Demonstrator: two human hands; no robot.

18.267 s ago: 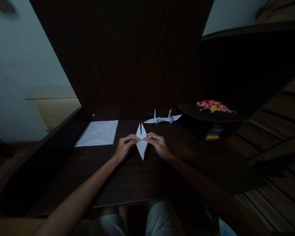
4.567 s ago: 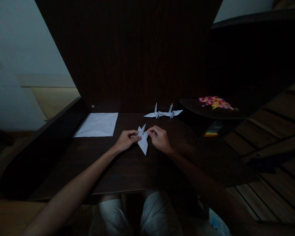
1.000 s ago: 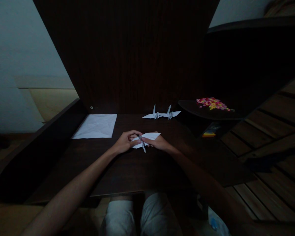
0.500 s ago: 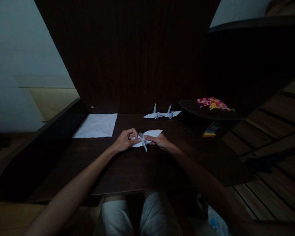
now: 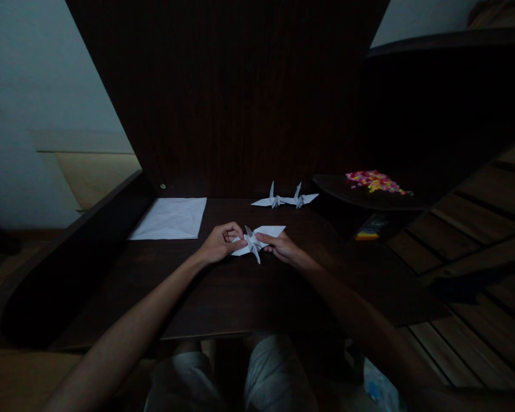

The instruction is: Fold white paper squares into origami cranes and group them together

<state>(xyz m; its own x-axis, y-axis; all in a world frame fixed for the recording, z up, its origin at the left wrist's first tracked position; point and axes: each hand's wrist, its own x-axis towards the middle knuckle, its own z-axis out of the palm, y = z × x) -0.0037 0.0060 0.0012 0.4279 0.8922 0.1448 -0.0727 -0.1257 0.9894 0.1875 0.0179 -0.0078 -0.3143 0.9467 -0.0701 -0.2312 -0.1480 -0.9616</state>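
Head view: left hand (image 5: 218, 243) and right hand (image 5: 280, 248) are clamping their grips on opposite wings of a white folded-paper crane (image 5: 253, 243) over the dark brown wooden table (image 5: 232, 303).

Matt paper crane (image 5: 253, 242); smooth wooden desk (image 5: 223, 303)

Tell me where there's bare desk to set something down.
Bare desk lies between its front edge and the left hand and right hand, and between the white paper and two paper cranes. Mid-desk is crowded: both hands hold a third paper crane.
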